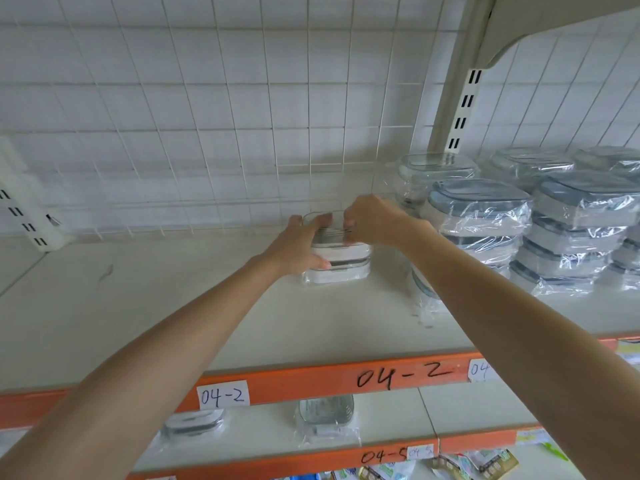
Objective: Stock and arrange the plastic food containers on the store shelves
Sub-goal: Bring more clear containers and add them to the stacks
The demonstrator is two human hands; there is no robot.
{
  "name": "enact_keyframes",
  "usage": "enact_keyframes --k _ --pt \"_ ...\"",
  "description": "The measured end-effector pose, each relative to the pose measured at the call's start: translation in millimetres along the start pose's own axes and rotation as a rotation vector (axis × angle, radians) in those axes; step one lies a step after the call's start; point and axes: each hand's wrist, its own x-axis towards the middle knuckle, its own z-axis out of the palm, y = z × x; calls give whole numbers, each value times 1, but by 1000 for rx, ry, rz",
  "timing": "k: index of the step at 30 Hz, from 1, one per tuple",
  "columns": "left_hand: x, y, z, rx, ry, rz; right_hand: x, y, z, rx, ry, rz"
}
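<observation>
container stack: clear, white-lidded, plastic-wrapped, stood left of the wrapped stacks
left hand: fingers spread, gripped its side
right hand: fingers curled, pinched its top

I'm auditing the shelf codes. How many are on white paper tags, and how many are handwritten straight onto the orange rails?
White paper tags: 3
Handwritten rail codes: 2
Total: 5
</observation>
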Motion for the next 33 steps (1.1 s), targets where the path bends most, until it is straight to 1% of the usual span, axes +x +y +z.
enact_keyframes --k 2,4,8,12,15,17,20,25,29,31,33 --pt "-2 -6 3 -38 78 0 -1 1 -2 22 -7 -13" --pt "-3 -8 5 -65 121 1 -1 4 0 30 -25 -11" --pt "5 -5 4 -148 136 -84 1 3 2 46 -20 -26" --pt "14 0 1 -130 151 -120 3 -2 11 45 78 1" --pt "13 5 4 -135 174 -202 -1 -5 20 59 169 18" --pt "10 6 6 -97 161 -263 -4 -5 23 60 187 14" --pt "-5 3 5 8 153 -293 -8 -4 28 53 204 -10" --pt "-59 -4 11 167 91 -257 -10 6 27 8 164 -56" --pt "-97 -7 8 290 51 -241 -24 -4 20 -4 155 -36" --pt "-108 -6 1 345 67 -216 -35 -16 17 -12 181 -81" --pt "-119 -4 -7 380 82 -190 -46 -32 11 -12 181 -188"
